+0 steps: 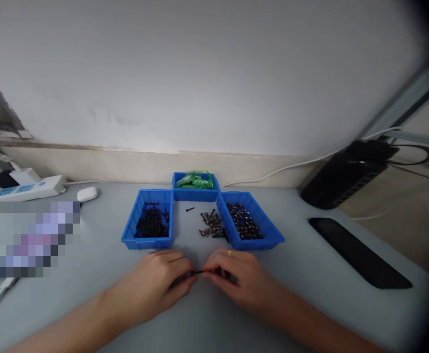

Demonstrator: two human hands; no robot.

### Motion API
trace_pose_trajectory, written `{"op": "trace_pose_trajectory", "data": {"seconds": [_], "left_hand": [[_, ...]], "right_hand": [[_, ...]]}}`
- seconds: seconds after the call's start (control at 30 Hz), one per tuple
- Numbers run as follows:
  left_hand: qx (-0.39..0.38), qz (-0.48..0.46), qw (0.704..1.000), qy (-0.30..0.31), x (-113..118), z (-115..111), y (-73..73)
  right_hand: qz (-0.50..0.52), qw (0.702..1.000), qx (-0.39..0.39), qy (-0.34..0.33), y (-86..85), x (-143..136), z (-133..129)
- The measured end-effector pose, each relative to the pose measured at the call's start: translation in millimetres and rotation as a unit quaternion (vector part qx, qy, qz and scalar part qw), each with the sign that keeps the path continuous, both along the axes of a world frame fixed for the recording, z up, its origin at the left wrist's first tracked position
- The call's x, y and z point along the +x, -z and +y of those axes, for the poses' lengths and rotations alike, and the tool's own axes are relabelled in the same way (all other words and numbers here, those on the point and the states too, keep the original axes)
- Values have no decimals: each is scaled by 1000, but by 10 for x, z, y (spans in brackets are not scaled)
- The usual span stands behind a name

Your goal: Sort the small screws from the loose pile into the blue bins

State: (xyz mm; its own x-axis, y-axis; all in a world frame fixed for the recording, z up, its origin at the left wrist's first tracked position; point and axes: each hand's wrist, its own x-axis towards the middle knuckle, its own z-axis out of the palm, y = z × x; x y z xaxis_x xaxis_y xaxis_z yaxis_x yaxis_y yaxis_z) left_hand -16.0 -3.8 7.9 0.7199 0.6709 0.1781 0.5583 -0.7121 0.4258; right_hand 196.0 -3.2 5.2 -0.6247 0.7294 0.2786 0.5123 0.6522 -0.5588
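Note:
Between my two hands runs a thin dark screw (pixel 199 272), pinched at its left end by my left hand (pixel 166 277) and at its right end by my right hand (pixel 232 274). Small dark bits show between my right fingers, too hidden to tell apart. Beyond my hands, loose screws and small fasteners (pixel 211 224) lie in a pile. A blue tray (pixel 147 242) on the left holds black screws (pixel 152 223). Another blue tray (pixel 273 236) on the right holds shiny fasteners (pixel 246 223).
A blue tray (pixel 196 196) at the back holds green plastic bags (pixel 196 182). On the table (pixel 291 304) are a black bottle (pixel 343 176), a flat black object (pixel 360 252), a white case (pixel 87 194) and a power strip (pixel 48 186). A blurred object lies at left.

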Motion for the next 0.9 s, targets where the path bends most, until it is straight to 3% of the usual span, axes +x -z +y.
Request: {"op": "trace_pose_trajectory", "data": {"seconds": [0.27, 0.57, 0.77, 0.9], "left_hand": [[19, -49, 998, -40, -25, 2, 74], [-4, -87, 995, 46, 24, -49, 9], [6, -87, 995, -51, -16, 8, 29], [-26, -61, 997, -29, 26, -11, 35]], "right_hand": [[-86, 996, -34, 10, -7, -30, 4], [-120, 992, -45, -13, 8, -87, -64], [-62, 997, -43, 10, -57, -35, -24], [-27, 1000, 13, 6, -39, -23, -32]]}}
